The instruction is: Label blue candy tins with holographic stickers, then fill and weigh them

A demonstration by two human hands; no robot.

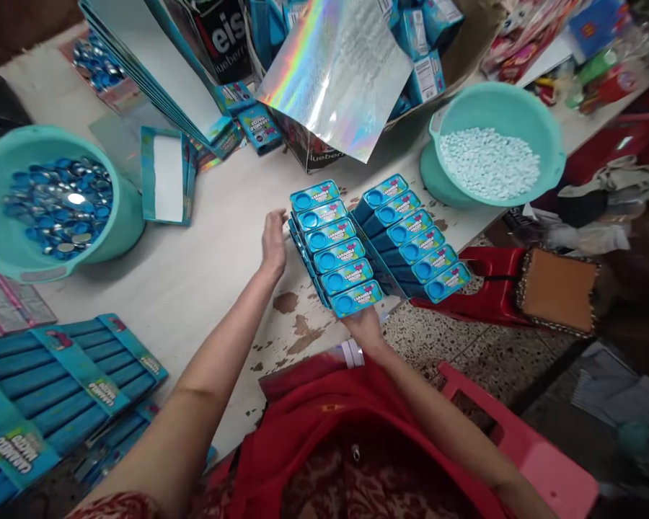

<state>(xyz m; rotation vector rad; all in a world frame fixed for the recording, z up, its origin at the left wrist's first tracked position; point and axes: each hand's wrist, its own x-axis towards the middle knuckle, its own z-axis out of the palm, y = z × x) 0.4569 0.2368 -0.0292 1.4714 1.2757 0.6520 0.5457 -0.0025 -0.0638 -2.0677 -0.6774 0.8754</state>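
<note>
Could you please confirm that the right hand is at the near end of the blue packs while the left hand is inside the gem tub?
Not quite: the head view shows the left hand beside the blue packs, outside the gem tub. The right hand is at the packs' near end.

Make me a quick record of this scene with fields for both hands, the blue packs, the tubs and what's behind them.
Left hand: beside the left row of packs; contact unclear
Right hand: at that row's near end; fingers partly hidden
Blue packs: two rows of six, labelled CARAMELO MACIZO
Left tub: holds blue and silver pieces
Right tub: holds small pale pieces
Behind: shiny sheet, partly covering a carton
</note>
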